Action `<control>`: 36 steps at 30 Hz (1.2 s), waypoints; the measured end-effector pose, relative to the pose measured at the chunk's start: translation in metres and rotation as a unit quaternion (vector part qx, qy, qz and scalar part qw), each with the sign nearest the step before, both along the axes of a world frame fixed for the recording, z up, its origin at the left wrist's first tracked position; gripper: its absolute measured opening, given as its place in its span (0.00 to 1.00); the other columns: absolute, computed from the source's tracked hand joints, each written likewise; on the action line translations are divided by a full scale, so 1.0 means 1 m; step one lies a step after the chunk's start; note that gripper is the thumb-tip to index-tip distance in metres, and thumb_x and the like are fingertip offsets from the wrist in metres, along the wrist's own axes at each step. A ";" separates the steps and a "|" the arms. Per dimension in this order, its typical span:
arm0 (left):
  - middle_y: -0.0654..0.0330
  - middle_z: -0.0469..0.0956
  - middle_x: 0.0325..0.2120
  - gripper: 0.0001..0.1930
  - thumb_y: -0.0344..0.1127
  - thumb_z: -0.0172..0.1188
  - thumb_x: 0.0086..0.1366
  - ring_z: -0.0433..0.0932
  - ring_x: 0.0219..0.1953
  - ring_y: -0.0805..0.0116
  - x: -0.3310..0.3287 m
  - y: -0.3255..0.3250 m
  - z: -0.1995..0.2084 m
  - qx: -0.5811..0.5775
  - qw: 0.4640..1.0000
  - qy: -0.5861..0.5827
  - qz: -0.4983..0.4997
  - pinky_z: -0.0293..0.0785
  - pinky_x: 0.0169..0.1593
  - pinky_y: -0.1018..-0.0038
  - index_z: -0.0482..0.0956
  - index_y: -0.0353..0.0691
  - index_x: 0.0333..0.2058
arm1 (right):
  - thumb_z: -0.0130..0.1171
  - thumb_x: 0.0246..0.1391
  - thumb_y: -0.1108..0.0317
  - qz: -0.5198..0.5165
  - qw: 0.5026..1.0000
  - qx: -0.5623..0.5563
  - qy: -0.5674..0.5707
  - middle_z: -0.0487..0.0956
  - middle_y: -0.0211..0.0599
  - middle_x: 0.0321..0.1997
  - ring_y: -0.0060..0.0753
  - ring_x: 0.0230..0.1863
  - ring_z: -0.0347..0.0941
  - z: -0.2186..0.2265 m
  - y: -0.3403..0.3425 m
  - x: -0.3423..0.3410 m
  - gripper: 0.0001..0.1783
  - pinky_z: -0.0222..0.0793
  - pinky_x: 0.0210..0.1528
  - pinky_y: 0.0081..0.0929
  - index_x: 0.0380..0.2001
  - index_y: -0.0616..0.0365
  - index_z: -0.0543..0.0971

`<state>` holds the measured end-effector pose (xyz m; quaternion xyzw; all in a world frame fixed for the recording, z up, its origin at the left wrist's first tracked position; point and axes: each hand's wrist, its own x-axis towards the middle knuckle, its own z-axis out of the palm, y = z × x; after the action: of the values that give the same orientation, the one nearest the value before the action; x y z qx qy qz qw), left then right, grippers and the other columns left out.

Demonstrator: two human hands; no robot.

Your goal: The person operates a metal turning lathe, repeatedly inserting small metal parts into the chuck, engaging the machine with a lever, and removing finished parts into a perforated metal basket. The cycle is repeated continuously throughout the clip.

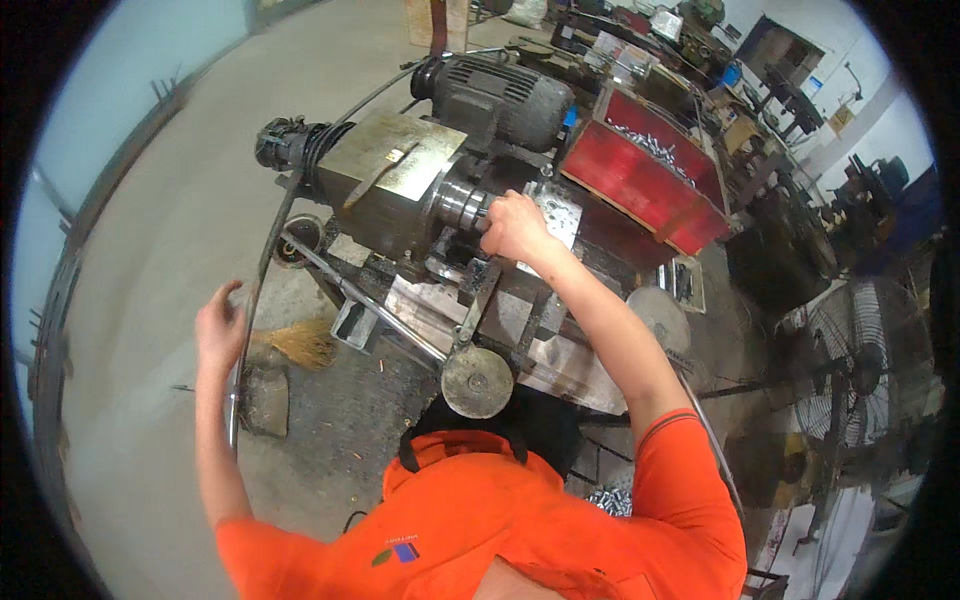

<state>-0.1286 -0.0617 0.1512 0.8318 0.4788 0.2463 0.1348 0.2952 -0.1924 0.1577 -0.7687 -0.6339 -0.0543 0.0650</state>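
My right hand reaches forward to the steel spindle chuck of a small lathe. Its fingers are closed together at the chuck's front end, and whatever they pinch is hidden behind them. Out to the left, my left hand is raised beside a long dark lever with loosely bent fingers apart; nothing shows in it. A bright metal plate covers the headstock, with a flat strip of metal lying on top. Just right of my right hand is a flat machined block.
Behind the headstock sits a ribbed electric motor. A red bin of small metal parts stands at the right. Close to my body are a round handwheel and a slanting steel bar. A broom lies at left, a fan stands far right.
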 end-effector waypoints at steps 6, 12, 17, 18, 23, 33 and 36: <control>0.50 0.77 0.24 0.22 0.35 0.62 0.54 0.76 0.27 0.59 -0.077 -0.034 -0.052 -0.184 0.981 0.028 0.064 0.71 0.34 0.66 0.71 0.33 0.46 | 0.56 0.26 0.66 -0.015 0.994 0.007 0.111 0.79 0.49 0.30 0.48 0.39 0.75 -0.011 0.009 0.007 0.16 0.71 0.44 0.35 0.25 0.56 0.83; 0.42 0.75 0.24 0.14 0.36 0.61 0.52 0.75 0.31 0.42 -0.058 -0.031 -0.067 -0.120 0.983 0.084 0.109 0.70 0.35 0.57 0.73 0.30 0.31 | 0.57 0.27 0.65 0.016 0.988 -0.033 0.150 0.78 0.52 0.30 0.51 0.38 0.74 -0.008 0.017 0.009 0.17 0.70 0.43 0.35 0.26 0.56 0.83; 0.44 0.76 0.24 0.08 0.33 0.55 0.51 0.76 0.31 0.44 -0.060 -0.019 -0.076 -0.060 0.967 0.211 0.132 0.71 0.36 0.54 0.72 0.34 0.28 | 0.56 0.23 0.65 0.053 0.987 0.021 0.147 0.76 0.51 0.21 0.52 0.29 0.75 -0.008 0.019 0.007 0.12 0.72 0.36 0.38 0.17 0.57 0.82; 0.44 0.76 0.23 0.08 0.34 0.55 0.51 0.76 0.30 0.45 -0.066 -0.014 -0.074 -0.055 0.962 0.233 0.134 0.71 0.35 0.54 0.73 0.35 0.28 | 0.56 0.23 0.64 0.062 0.988 0.014 0.138 0.77 0.50 0.22 0.52 0.31 0.75 -0.008 0.020 0.008 0.13 0.71 0.37 0.38 0.19 0.57 0.82; 0.53 0.76 0.19 0.02 0.29 0.54 0.49 0.77 0.23 0.52 -0.144 0.109 -0.077 0.176 0.918 0.335 0.119 0.72 0.26 0.60 0.72 0.40 0.21 | 0.56 0.26 0.64 0.010 0.994 -0.002 0.111 0.79 0.49 0.28 0.51 0.38 0.72 -0.006 0.016 0.005 0.15 0.69 0.44 0.36 0.22 0.57 0.83; 0.49 0.78 0.30 0.14 0.27 0.56 0.51 0.78 0.33 0.52 -0.087 0.125 -0.065 0.159 0.965 0.177 0.110 0.74 0.38 0.62 0.78 0.40 0.39 | 0.55 0.26 0.65 0.082 0.984 0.123 0.099 0.76 0.44 0.42 0.49 0.43 0.69 -0.005 -0.019 0.010 0.19 0.67 0.47 0.36 0.28 0.59 0.81; 0.50 0.78 0.31 0.14 0.28 0.56 0.55 0.78 0.34 0.56 -0.017 0.096 -0.106 0.247 0.957 -0.150 0.032 0.74 0.40 0.65 0.75 0.39 0.42 | 0.57 0.26 0.68 0.103 0.962 0.226 0.115 0.75 0.44 0.45 0.51 0.44 0.69 0.012 -0.070 0.018 0.21 0.67 0.48 0.37 0.32 0.59 0.79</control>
<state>-0.1454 0.0347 0.0451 0.7769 0.4037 0.4831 -0.0129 0.3136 -0.2627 0.1700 -0.6657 -0.6693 -0.1004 0.3144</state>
